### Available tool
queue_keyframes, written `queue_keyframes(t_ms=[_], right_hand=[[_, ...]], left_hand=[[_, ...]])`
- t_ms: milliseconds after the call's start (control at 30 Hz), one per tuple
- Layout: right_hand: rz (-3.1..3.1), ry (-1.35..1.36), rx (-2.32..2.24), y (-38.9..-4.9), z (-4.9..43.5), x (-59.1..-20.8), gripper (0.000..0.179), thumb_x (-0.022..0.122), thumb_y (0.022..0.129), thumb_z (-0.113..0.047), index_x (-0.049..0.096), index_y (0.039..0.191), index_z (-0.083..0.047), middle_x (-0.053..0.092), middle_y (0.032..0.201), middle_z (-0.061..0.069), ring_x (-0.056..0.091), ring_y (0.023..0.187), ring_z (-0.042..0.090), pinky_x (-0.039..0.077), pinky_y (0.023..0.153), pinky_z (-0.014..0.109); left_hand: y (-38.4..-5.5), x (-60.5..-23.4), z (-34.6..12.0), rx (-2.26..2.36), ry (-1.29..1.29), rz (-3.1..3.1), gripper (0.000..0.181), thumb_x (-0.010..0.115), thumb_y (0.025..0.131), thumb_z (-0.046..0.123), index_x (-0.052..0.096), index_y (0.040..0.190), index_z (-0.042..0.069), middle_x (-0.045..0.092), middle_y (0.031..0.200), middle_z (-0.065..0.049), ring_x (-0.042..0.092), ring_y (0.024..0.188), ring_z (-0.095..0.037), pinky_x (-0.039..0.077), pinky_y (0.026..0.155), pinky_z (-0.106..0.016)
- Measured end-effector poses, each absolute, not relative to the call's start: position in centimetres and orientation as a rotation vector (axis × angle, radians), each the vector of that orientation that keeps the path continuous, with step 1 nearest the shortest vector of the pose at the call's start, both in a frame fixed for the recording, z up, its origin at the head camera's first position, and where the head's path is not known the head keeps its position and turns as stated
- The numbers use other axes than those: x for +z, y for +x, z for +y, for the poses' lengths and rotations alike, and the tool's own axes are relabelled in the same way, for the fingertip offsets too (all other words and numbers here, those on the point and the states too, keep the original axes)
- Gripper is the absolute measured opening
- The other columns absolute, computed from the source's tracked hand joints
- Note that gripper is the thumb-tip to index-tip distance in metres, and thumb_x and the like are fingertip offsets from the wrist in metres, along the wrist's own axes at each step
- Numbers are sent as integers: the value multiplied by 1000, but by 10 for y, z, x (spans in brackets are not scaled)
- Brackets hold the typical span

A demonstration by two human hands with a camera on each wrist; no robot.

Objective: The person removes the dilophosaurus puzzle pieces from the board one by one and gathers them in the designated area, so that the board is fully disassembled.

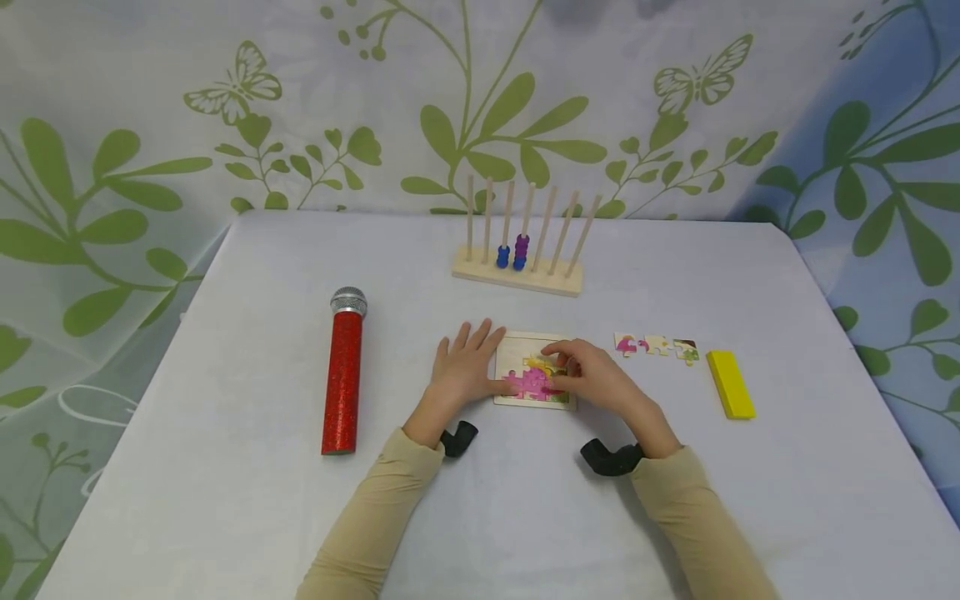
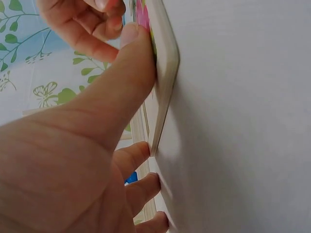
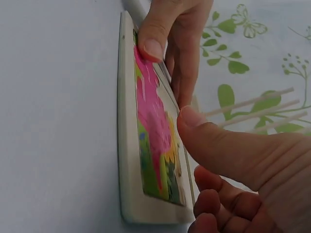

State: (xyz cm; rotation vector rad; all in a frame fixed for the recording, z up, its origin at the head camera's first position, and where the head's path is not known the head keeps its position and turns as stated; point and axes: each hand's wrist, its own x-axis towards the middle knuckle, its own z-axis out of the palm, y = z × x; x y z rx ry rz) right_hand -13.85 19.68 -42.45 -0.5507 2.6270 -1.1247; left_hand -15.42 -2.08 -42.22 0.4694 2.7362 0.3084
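Observation:
A small wooden jigsaw tray lies on the white table between both hands. Joined pink, yellow and green puzzle pieces fill its nearer part, and bare wood shows at the upper left. My left hand is spread at the tray's left side; its thumb lies over the near left corner, pressing on the pieces. Over the tray's right side is my right hand, thumb extended and fingers loosely bent, with no piece showing between them. Three loose puzzle pieces lie to the right, beyond that hand.
A yellow block lies at the right. To the left is a red glittery microphone with a silver head. Behind the tray stands a wooden peg rack with blue and purple beads on two pegs. A leaf-patterned cloth hangs behind the table.

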Motion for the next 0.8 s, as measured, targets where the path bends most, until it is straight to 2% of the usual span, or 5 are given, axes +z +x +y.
queue_keyframes(t_ms=[200,600,800], right_hand=[[2640,-551,-1025,-141,182,-423,49,70,80,-14,52,123,0,49,82,6,42,67,17,37,58,29],[2680,-566,-995,-137,181,-419,45,69,80,-8,51,121,-7,52,94,11,48,70,17,43,59,29],[2655,-617,-1025,-140,179,-419,41,65,81,-1,50,119,-5,56,90,10,50,66,15,44,59,28]], left_hand=[[-154,-421,-20,309,462,2733,93,63,72,61,21,145,22,11,151,-1,5,136,-28,10,104,-53],[-155,-421,-19,304,451,2730,94,62,72,62,20,146,22,10,151,-1,5,136,-27,10,105,-53],[-155,-420,-19,295,440,2723,95,61,71,63,19,146,23,9,151,0,4,136,-27,9,105,-53]])
